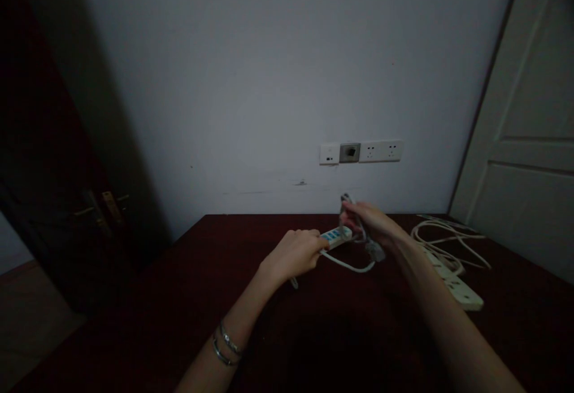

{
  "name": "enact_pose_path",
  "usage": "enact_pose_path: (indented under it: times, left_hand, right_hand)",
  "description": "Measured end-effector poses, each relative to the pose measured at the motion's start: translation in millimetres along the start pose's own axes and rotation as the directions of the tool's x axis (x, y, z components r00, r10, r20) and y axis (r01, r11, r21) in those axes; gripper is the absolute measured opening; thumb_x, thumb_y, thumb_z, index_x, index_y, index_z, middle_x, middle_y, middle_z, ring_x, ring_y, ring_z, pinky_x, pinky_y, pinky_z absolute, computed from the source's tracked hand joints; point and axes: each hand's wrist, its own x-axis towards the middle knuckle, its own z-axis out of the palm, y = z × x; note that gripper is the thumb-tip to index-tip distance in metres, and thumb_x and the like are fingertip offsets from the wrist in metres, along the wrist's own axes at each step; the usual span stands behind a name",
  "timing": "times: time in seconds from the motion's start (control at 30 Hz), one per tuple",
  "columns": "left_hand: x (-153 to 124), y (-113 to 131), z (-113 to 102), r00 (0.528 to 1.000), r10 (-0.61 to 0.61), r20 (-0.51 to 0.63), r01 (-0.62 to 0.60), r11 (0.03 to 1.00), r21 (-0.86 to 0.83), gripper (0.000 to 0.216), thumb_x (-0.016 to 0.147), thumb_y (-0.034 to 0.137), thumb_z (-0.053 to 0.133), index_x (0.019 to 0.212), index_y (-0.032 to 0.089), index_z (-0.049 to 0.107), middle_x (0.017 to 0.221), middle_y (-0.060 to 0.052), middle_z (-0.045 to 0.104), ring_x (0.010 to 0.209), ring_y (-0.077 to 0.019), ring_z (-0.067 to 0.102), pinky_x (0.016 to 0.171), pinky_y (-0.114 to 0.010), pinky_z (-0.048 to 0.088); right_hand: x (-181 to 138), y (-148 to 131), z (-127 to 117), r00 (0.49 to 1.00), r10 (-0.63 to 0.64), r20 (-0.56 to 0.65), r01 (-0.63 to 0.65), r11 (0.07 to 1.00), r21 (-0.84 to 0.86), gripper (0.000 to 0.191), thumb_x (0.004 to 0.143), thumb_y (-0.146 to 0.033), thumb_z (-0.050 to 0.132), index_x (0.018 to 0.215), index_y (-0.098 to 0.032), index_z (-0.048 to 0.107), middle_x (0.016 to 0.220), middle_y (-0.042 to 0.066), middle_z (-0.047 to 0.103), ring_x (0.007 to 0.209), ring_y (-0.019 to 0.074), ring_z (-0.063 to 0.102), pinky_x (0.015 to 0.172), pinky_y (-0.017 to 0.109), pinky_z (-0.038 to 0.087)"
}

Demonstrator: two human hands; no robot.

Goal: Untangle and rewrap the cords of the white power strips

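Observation:
My left hand (301, 250) is closed around the near end of a small white power strip (337, 236) with blue sockets, just above or on the dark red table. The strip's far end sticks out to the right of my fingers. My right hand (359, 216) is closed on a bunched power cord (343, 270), lifted a little over the table. A loop of that white cord sags between the two hands. Below my right wrist hangs a pale, partly see-through piece (375, 250), perhaps a plug; it is blurred. A short bit of cord shows under my left hand.
A larger white power strip (466, 295) lies on the table (215, 297) to the right, partly behind my forearm, with its coiled cord (437, 237). Wall sockets (380, 151) are above the table's back edge. A door (524, 148) stands right, a dark door (58, 160) left.

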Motion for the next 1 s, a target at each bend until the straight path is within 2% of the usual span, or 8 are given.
enact_pose_path:
  times: [0.13,0.23,0.33,0.47,0.6,0.77,0.87,1.0]
  left_hand:
    - [6,-6,4,0.937,-0.116,-0.329,0.068,0.985,-0.156,0.031,0.074,0.023,0.055,0.104,0.017,0.048,0.104,-0.009,0.052,0.093,-0.0207,0.053,0.077,-0.034,0.045]
    - [10,-21,11,0.887,-0.203,-0.416,0.058,0.940,-0.336,0.058,0.064,0.018,0.063,0.117,0.015,0.038,0.118,-0.013,0.046,0.110,-0.0240,0.045,0.091,-0.039,0.039]
    - [11,-39,16,0.919,-0.293,-0.262,0.073,0.782,-0.620,0.063,0.061,0.013,0.064,0.119,0.016,0.038,0.115,-0.013,0.051,0.105,-0.0220,0.051,0.089,-0.037,0.041]
    - [13,-58,17,0.950,-0.311,-0.025,0.122,0.444,-0.888,0.058,0.059,0.011,0.066,0.113,0.014,0.047,0.086,-0.005,0.061,0.077,-0.0156,0.059,0.075,-0.031,0.045]
    - [14,-65,21,0.955,-0.296,0.012,0.105,0.301,-0.948,0.035,0.063,0.021,0.069,0.095,0.010,0.060,0.080,-0.005,0.063,0.073,-0.0133,0.059,0.074,-0.027,0.044]
    - [11,-66,25,0.981,-0.093,0.172,0.183,0.118,-0.976,0.026,0.062,0.016,0.067,0.086,0.009,0.062,0.078,-0.008,0.066,0.072,-0.0156,0.061,0.071,-0.028,0.045]
    - [9,-68,25,0.981,-0.083,0.175,0.178,0.027,-0.984,0.029,0.056,0.009,0.067,0.083,0.010,0.058,0.074,-0.009,0.067,0.076,-0.0200,0.063,0.073,-0.030,0.046]
    - [10,-67,30,0.984,-0.165,0.070,0.036,-0.201,-0.979,0.029,0.058,0.014,0.063,0.086,0.012,0.055,0.059,-0.003,0.061,0.086,-0.0263,0.064,0.081,-0.037,0.045]
  right_hand:
    - [-8,7,43,0.958,0.025,0.286,0.021,0.987,-0.158,0.044,0.077,-0.058,0.051,0.068,-0.014,0.052,0.052,0.001,0.057,0.037,0.0044,0.039,0.032,0.016,0.025]
    - [-17,3,56,0.914,0.032,0.405,0.073,0.967,-0.243,0.048,0.081,-0.059,0.042,0.071,-0.014,0.052,0.054,0.003,0.061,0.034,0.0036,0.034,0.032,0.017,0.022]
    - [-23,-4,54,0.862,0.042,0.505,0.156,0.926,-0.343,0.036,0.075,-0.049,0.058,0.081,-0.013,0.056,0.058,0.002,0.062,0.039,0.0049,0.040,0.035,0.016,0.026]
    - [-27,-12,47,0.843,0.057,0.534,0.188,0.900,-0.394,0.030,0.069,-0.033,0.068,0.090,-0.013,0.059,0.052,-0.003,0.058,0.043,0.0067,0.046,0.042,0.018,0.034]
    - [-28,-15,46,0.853,0.009,0.522,0.191,0.925,-0.328,0.029,0.077,-0.038,0.060,0.088,-0.012,0.060,0.045,-0.005,0.051,0.040,0.0054,0.041,0.040,0.017,0.031]
    - [-18,-1,44,0.879,-0.034,0.476,0.059,0.998,-0.038,0.025,0.078,-0.038,0.060,0.075,-0.013,0.056,0.040,-0.009,0.039,0.036,0.0040,0.036,0.040,0.017,0.035]
    - [-8,9,40,0.905,-0.008,0.426,-0.056,0.989,0.139,0.026,0.075,-0.034,0.065,0.066,-0.016,0.049,0.038,-0.012,0.032,0.032,0.0019,0.026,0.033,0.015,0.030]
    - [4,13,33,0.931,-0.062,0.359,-0.073,0.934,0.350,0.031,0.072,-0.029,0.068,0.059,-0.017,0.042,0.038,-0.013,0.028,0.030,-0.0001,0.016,0.027,0.011,0.020]
